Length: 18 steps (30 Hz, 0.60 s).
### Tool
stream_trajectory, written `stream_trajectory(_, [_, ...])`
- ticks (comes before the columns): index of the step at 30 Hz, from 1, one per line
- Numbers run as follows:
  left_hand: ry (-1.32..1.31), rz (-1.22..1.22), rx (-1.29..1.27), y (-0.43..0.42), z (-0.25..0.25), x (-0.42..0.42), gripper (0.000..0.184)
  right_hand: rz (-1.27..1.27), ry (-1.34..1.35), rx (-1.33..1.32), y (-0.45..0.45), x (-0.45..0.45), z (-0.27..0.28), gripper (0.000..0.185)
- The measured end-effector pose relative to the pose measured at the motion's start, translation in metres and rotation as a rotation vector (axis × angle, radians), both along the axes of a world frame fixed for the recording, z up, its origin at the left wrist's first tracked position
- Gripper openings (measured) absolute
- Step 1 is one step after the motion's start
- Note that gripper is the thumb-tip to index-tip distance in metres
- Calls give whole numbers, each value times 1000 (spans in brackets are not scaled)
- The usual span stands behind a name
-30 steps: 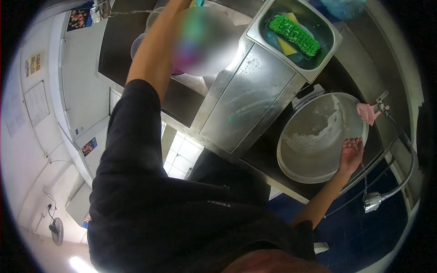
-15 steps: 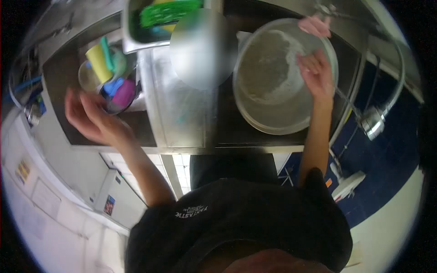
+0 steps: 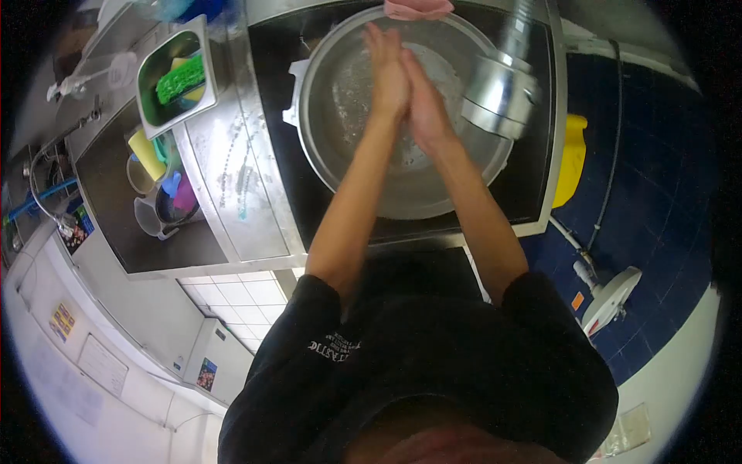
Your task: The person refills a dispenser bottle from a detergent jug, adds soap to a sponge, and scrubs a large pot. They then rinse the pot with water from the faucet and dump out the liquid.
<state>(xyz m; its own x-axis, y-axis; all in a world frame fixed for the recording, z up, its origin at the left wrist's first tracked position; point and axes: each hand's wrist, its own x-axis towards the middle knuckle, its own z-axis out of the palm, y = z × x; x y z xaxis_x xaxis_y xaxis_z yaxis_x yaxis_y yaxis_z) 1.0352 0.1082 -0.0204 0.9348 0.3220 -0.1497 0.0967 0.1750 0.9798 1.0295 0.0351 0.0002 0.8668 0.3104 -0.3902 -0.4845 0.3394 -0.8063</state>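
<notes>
Left hand (image 3: 389, 81) and right hand (image 3: 427, 112), palms together, fingers extended and close-set, over the round metal basin (image 3: 417, 189) near the right edge of the steel counter (image 3: 259, 189); best kept inside the rim.

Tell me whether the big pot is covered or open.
Open: no cover lies over the pot, and its inside shows around the left hand and right hand.

The pink item (image 3: 418, 9), cut off above, partly hides the basin (image 3: 418, 199).
</notes>
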Motion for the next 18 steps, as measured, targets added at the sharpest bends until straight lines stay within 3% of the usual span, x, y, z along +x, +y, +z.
stream_trajectory(1, [35, -18, 66, -10, -2, -5, 78, 5, -1, 9, -4, 3, -14, 56])
stream_trajectory(2, [69, -37, 133, -18, 5, -10, 79, -59, 123, 214, -10, 18, -21, 46])
stream_trajectory(3, [-41, 39, 280, -39, 15, -21, 73, -32, 182, 201, -18, 18, -26, 50])
stream_trajectory(5, [-94, -50, 291, -35, 11, -26, 73, 21, 301, 178, -29, 19, -13, 62])
stream_trajectory(7, [-118, -104, 295, -25, 9, -30, 74, -47, 148, 79, -18, -7, 10, 67])
stream_trajectory(9, [156, -33, -297, -16, 15, -27, 65, -32, 139, -43, -14, -7, 46, 72])
stream_trajectory(11, [283, -5, -586, -20, 22, -12, 62, 24, 197, -162, -15, 8, 85, 76])
stream_trajectory(14, [217, -19, -524, -22, 27, -11, 59, 17, 261, -132, -14, 8, 138, 81])
stream_trajectory(16, [211, -44, -503, -6, 20, 8, 59, 21, 283, -99, -12, -2, 125, 82])
stream_trajectory(18, [206, -59, -470, 7, 13, 22, 59, 55, -195, -323, -4, -5, 62, 81])
